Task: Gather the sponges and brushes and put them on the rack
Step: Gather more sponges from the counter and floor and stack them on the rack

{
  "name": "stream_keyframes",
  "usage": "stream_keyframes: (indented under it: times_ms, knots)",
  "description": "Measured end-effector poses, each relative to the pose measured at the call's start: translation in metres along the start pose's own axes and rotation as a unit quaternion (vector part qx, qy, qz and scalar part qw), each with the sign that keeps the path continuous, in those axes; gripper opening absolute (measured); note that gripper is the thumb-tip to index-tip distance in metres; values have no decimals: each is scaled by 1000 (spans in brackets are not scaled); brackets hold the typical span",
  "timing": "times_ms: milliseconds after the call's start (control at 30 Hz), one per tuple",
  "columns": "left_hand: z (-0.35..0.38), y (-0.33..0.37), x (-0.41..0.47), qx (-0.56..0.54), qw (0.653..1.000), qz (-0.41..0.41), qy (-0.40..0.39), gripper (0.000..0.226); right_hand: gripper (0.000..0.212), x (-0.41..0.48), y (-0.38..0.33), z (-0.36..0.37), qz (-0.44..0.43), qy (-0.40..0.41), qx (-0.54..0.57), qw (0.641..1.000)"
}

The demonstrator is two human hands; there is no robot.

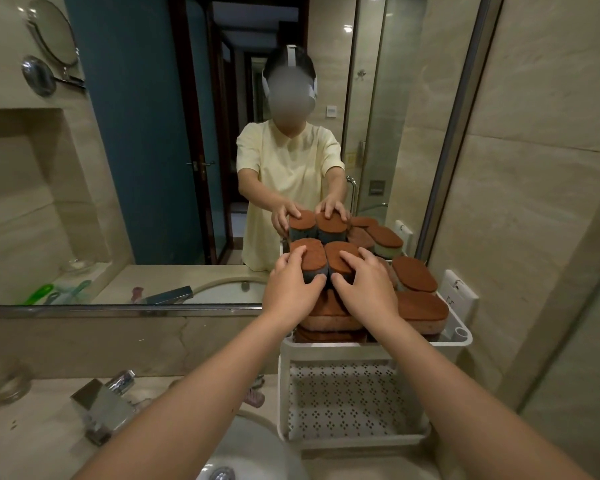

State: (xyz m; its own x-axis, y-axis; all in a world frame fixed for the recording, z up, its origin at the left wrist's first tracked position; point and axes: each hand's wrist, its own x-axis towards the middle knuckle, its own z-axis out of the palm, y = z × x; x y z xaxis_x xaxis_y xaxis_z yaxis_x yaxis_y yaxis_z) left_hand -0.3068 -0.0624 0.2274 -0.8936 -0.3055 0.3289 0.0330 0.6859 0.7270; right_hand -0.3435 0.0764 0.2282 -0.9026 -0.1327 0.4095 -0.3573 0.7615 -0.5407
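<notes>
Hands: both are reaching forward over the top tier of the rack [465, 336].

Left hand [291, 289]: it is gripping the left sponge [307, 252], fingers curling over the brown top and thumb pressing the grey side.

Right hand [368, 289]: it is gripping the right sponge [340, 259] in the same way.

Held sponges: they are touching side by side, brown faces up, at the top of the pile [420, 306]. Whether they are resting on it or hanging just above it, I cannot tell.

Rack: white and two-tiered, it is standing on the worktop [42, 438] just right of the basin [257, 452], with its back toward the mirror [136, 168].

Pile: brown-topped sponges are lying in layers in the top tier, some leaning on others.

Lower shelf [343, 400]: it is showing a perforated pattern.

Tap [104, 407]: chrome, it is standing on the worktop left of the arms.

Mirror: it is reflecting the person, both hands and the sponges.
</notes>
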Motion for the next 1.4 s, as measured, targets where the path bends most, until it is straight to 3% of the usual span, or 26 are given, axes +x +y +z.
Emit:
stream_keyframes:
  times_ms: [133,367,700,900,1067,1267,1400]
  knots:
    - [1,1,-2,1,1000,14,6,67,47,-1,-2,2,-8,28,13,999]
    - [0,-5,0,16,999,2,-34,67,52,0,1,3,16,-4,17,1000]
    - [-7,-8,-7,-90,996,-12,-20,84,63,-7,-14,-13,16,-7,62,998]
    - [-27,-7,-33,-183,980,-52,55,59,51,-34,-42,-18,-62,59,201,976]
    - [-54,-23,-66,-228,963,-65,126,40,49,-59,-75,-9,-97,-16,267,959]
    - [-94,-68,-131,-205,945,-118,224,32,52,-105,-116,29,-126,-121,284,943]
    - [-124,-100,-188,-180,923,-163,298,32,49,-154,-145,62,-135,-205,345,906]
